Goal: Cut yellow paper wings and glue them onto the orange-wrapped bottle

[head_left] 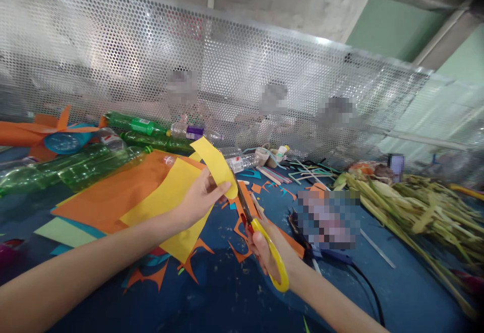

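Observation:
Near the middle, my left hand (202, 195) pinches a strip of yellow paper (215, 161) between thumb and fingers. My right hand (266, 247) is closed round the handles of scissors (273, 257) with yellow and red grips. Their blades point up and away, at the right edge of the yellow strip. Below my left hand and forearm lies a larger yellow sheet (166, 197), on top of an orange sheet (109, 192). Orange paper scraps (149, 276) are scattered around both hands.
Green plastic bottles (88, 164) and an orange paper shape (34, 132) lie at the left. Behind stands a perforated metal screen (234, 66). Straws (306, 172), corn husks (419, 207) and a black cable (368, 282) lie rightward on the blue table (227, 303).

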